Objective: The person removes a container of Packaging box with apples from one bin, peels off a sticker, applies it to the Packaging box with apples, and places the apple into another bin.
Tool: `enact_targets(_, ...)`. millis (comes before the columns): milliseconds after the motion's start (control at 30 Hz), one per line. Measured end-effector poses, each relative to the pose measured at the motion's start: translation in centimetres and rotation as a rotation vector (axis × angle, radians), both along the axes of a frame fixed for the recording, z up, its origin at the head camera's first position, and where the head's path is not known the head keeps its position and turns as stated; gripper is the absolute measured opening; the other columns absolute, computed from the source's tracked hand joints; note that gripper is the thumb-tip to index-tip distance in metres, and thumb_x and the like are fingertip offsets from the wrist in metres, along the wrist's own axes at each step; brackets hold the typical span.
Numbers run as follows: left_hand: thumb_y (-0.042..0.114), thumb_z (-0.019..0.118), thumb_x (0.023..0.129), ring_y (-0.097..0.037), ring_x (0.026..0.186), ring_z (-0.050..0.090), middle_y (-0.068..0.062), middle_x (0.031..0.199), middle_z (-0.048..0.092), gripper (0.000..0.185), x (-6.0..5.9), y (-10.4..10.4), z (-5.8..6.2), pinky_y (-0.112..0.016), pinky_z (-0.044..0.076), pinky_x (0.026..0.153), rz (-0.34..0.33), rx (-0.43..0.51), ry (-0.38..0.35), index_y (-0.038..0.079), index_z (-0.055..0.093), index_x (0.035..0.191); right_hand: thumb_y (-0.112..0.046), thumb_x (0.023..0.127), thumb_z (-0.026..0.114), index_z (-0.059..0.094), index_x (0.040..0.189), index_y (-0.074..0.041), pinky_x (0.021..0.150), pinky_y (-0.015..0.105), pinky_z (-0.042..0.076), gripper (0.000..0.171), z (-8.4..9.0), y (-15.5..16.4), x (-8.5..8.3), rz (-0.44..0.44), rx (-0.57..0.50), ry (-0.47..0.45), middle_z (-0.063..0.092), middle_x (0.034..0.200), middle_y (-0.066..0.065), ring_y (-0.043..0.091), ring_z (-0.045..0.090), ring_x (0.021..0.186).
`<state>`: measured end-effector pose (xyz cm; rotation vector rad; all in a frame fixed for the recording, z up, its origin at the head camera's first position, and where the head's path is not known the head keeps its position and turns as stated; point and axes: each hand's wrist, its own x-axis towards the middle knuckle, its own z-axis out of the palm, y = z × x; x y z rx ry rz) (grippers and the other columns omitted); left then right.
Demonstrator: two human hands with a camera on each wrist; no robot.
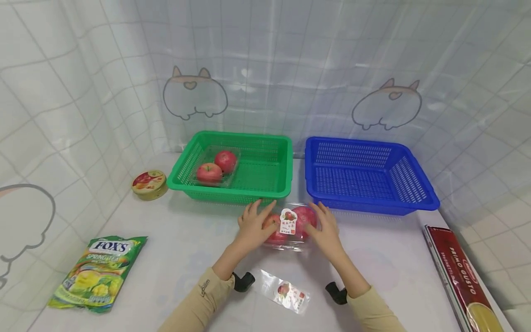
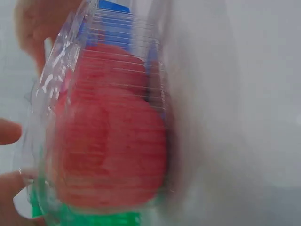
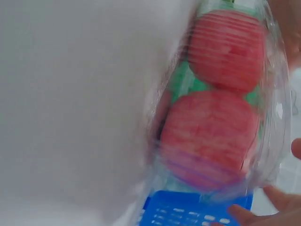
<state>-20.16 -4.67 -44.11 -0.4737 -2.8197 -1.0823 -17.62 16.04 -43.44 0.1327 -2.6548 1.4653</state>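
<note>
A clear plastic fruit box [image 1: 296,246] with two red apples lies on the table in front of the baskets, a white apple-picture label [image 1: 288,222] on its lid. My left hand [image 1: 255,226] is at the box's left end, fingers spread and extended, thumb over the lid. At the right end, my right hand [image 1: 325,228] has its fingers spread likewise, thumb over the lid. In the left wrist view the apple [image 2: 113,150] shows through the ribbed side; in the right wrist view fingertips [image 3: 277,197] are right at the box's corner.
A green basket [image 1: 230,192] holds another box of apples [image 1: 209,173]; a blue basket [image 1: 371,203] stands beside it. A label sheet [image 1: 284,291] lies between the forearms. Around are a round tin [image 1: 149,184], a FOX'S candy bag [image 1: 99,272] and a spaghetti box [image 1: 462,276].
</note>
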Motion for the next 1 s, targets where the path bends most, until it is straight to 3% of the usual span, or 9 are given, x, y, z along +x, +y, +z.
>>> enact_targets(167, 0.033, 0.055, 0.088, -0.047, 0.130, 0.025, -0.025, 0.143, 0.029, 0.064, 0.1, -0.6, -0.9, -0.067, 0.018, 0.097, 0.093, 0.259, -0.135, 0.013, 0.031, 0.144, -0.012, 0.090, 0.051, 0.015, 0.148, -0.008, 0.105, 0.061, 0.013, 0.069, 0.1, 0.8, 0.2, -0.001, -0.291, -0.200, 0.010, 0.152, 0.021, 0.044, 0.008, 0.137)
enact_targets(267, 0.031, 0.055, 0.089, -0.046, 0.132, 0.022, -0.028, 0.145, 0.024, 0.070, -0.2, -0.4, -1.5, -0.063, 0.016, 0.103, 0.090, 0.456, -0.235, 0.005, 0.023, 0.145, -0.014, 0.091, 0.050, 0.004, 0.149, -0.009, 0.106, 0.060, 0.014, 0.073, -0.2, 0.9, 0.1, -0.011, -0.382, -0.262, 0.002, 0.152, 0.023, 0.047, 0.006, 0.136)
enact_targets(400, 0.027, 0.055, 0.088, -0.042, 0.136, 0.014, -0.026, 0.149, 0.016, 0.074, -0.9, 0.1, -2.2, -0.053, 0.014, 0.109, 0.075, 0.643, -0.332, 0.001, 0.018, 0.146, -0.013, 0.091, 0.048, 0.001, 0.149, -0.008, 0.110, 0.052, 0.009, 0.075, -0.7, 0.6, -0.2, -0.025, -0.450, -0.305, -0.002, 0.152, 0.023, 0.043, 0.001, 0.138)
enact_targets(633, 0.021, 0.054, 0.086, -0.037, 0.138, 0.011, -0.019, 0.151, 0.015, 0.072, -1.0, 0.2, -2.5, -0.053, 0.012, 0.110, 0.086, 0.742, -0.375, 0.004, 0.019, 0.147, -0.013, 0.093, 0.045, -0.003, 0.148, -0.007, 0.111, 0.050, 0.003, 0.074, -1.3, 0.0, -0.3, -0.035, -0.473, -0.326, -0.005, 0.153, 0.020, 0.036, -0.005, 0.139)
enact_targets(1000, 0.016, 0.055, 0.082, -0.043, 0.137, 0.008, -0.023, 0.150, 0.014, 0.075, 1.0, 0.3, -2.3, -0.056, 0.010, 0.109, 0.120, 0.821, -0.410, 0.006, 0.018, 0.147, -0.014, 0.092, 0.046, -0.004, 0.148, -0.008, 0.111, 0.051, 0.002, 0.075, -0.8, -0.4, 1.5, -0.026, -0.432, -0.331, -0.003, 0.153, 0.019, 0.036, -0.005, 0.139)
